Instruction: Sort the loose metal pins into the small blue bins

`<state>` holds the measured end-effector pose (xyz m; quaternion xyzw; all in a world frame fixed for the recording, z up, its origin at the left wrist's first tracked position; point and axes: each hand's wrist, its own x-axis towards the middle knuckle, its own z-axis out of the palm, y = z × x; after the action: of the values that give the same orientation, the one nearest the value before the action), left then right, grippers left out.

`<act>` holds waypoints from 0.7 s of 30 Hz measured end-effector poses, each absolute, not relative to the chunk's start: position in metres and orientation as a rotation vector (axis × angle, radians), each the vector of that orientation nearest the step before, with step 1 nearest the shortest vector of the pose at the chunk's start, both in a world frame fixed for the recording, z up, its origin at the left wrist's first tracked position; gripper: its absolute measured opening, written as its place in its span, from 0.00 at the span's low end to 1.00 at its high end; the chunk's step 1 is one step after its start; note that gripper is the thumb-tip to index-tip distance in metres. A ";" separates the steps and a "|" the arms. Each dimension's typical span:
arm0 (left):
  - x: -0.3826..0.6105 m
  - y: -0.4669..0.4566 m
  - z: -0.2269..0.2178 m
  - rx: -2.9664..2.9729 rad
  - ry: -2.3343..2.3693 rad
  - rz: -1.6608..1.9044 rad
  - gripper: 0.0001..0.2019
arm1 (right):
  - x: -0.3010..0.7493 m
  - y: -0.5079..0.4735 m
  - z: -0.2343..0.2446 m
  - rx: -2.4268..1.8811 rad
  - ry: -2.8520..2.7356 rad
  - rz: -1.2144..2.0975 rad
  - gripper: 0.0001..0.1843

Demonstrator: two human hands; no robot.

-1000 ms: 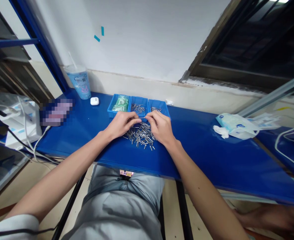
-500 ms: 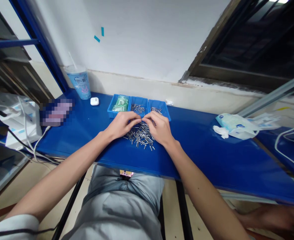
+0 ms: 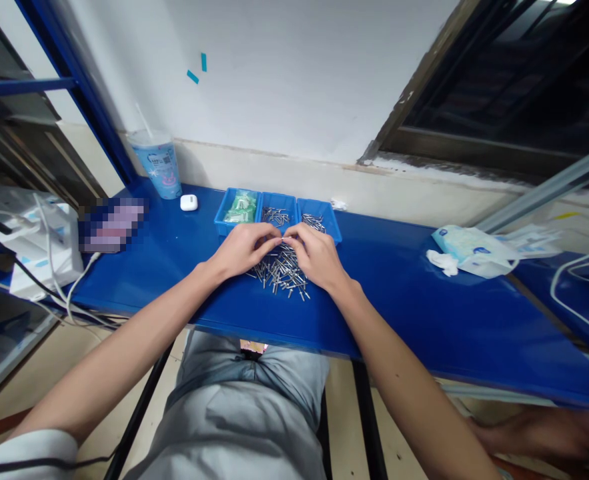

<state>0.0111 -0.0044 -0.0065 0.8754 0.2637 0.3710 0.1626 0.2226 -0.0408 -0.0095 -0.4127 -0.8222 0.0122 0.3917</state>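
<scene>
A loose pile of steel rivets (image 3: 279, 275) lies on the blue bench top (image 3: 414, 313), right under my hands. My left hand (image 3: 247, 248) and my right hand (image 3: 317, 255) curl over the far end of the pile, fingertips almost meeting. Whether a rivet sits between the fingers is too small to tell. Just beyond my fingers stand joined blue trays: the left compartment (image 3: 224, 220) holds green packets, while the middle (image 3: 275, 199) and right (image 3: 319, 207) compartments hold rivets.
A plastic cup with a straw (image 3: 157, 163) and a white earbud case (image 3: 189, 203) stand left of the trays. A tissue pack (image 3: 471, 252) lies to the right. White cables and a power strip (image 3: 44, 247) sit at far left. A blurred limb (image 3: 549, 433) shows lower right.
My hands have drawn closer together, with the right fingertips moving left and toward me, away from the tray rim. The rivet pile looks much the same.
</scene>
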 end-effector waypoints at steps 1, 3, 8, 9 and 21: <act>0.011 -0.004 -0.007 2.504 0.744 1.044 0.11 | 0.223 -0.041 -0.010 -1.055 -2.092 0.036 0.10; 0.011 -0.005 -0.007 2.515 0.736 1.020 0.12 | 0.223 -0.040 -0.010 -1.073 -2.100 0.039 0.13; 0.010 -0.004 -0.008 2.491 0.806 1.012 0.11 | 0.223 -0.041 -0.010 -1.111 -2.092 0.108 0.07; 0.010 -0.003 -0.008 2.485 0.823 1.017 0.11 | 0.223 -0.041 -0.010 -1.113 -2.096 0.122 0.07; 0.010 -0.004 -0.006 2.497 0.857 1.003 0.11 | 0.223 -0.042 -0.007 -1.176 -2.117 0.079 0.10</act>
<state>0.0102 -0.0043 -0.0061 0.8731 0.2998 0.3506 0.1580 0.2225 -0.0416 -0.0070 -0.4543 -0.8180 0.0304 0.3515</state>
